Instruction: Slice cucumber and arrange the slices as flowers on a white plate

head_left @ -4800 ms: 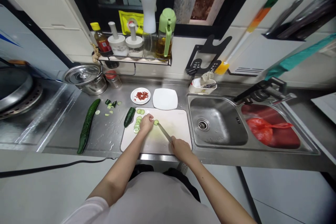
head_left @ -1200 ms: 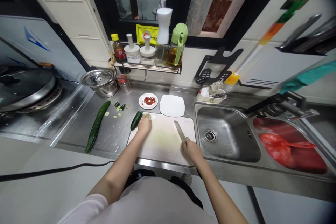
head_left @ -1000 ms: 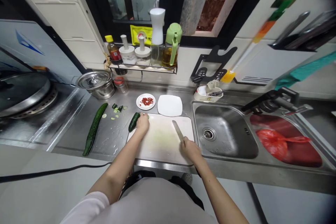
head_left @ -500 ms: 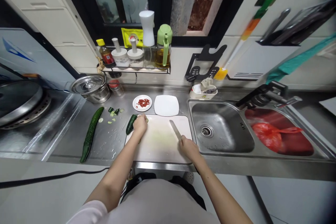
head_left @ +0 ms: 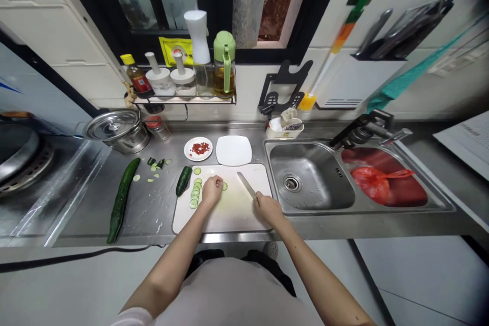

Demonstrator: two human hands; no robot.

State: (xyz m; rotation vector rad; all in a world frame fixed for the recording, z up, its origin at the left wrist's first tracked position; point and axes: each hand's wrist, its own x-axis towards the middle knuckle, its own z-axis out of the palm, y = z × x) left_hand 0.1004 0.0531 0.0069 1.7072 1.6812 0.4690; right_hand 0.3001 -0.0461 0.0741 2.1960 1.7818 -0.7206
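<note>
Here, your right hand (head_left: 267,209) grips the long grey-bladed knife (head_left: 247,185) over the white rectangular cutting board (head_left: 229,216). Your half-curled left hand (head_left: 212,190) is right at a thin, round, pale-green cucumber slice (head_left: 225,186); whether it pinches it, I cannot tell. A row of similar slices (head_left: 195,194) lies just left.

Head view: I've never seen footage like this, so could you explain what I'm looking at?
There's no machine here: a person works bare-handed, seen from a camera worn on the head. The right hand holds a knife. The left hand is at a cucumber slice on the board; whether it grips it, I can't tell. More slices lie left of it, beside a cucumber piece. On the counter are a long cucumber, a plate of red bits and a white dish.
</note>
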